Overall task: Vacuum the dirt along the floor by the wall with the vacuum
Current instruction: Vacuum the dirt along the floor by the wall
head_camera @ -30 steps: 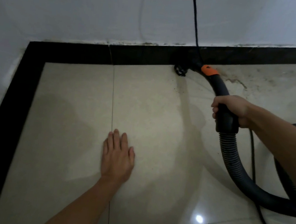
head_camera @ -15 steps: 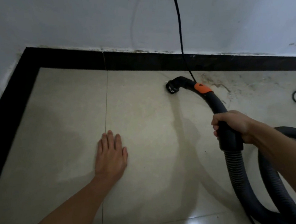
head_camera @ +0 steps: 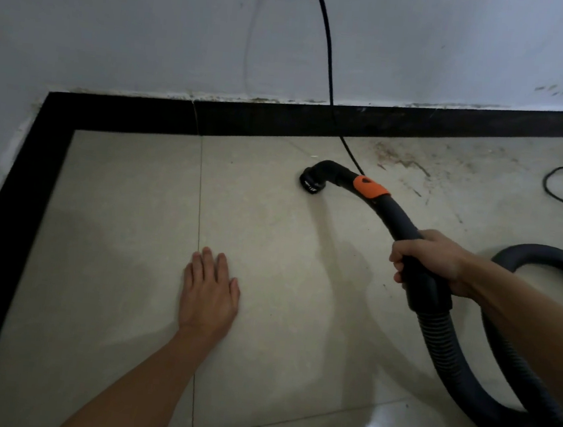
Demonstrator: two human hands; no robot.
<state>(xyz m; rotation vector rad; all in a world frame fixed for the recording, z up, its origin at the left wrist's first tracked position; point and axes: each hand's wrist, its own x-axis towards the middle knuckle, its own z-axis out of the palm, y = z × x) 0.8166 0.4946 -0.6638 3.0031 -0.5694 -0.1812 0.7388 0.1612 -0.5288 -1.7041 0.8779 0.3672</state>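
Head view: vacuum nozzle (head_camera: pixel 311 182) drawn back from black skirting (head_camera: pixel 282 124), dirt streaks (head_camera: pixel 405 161) left unswept; right hand (head_camera: pixel 423 258) wrapped around hose handle (head_camera: pixel 408 239), left hand (head_camera: pixel 210 292) spread flat on tile.

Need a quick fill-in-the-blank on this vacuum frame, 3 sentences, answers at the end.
1. The right hand grips the black vacuum hose just below its ____ collar.
2. The left hand lies ____ on the floor tile, holding nothing.
3. The visible dirt lies to the ____ of the nozzle, near the black baseboard.

Answers: orange; flat; right
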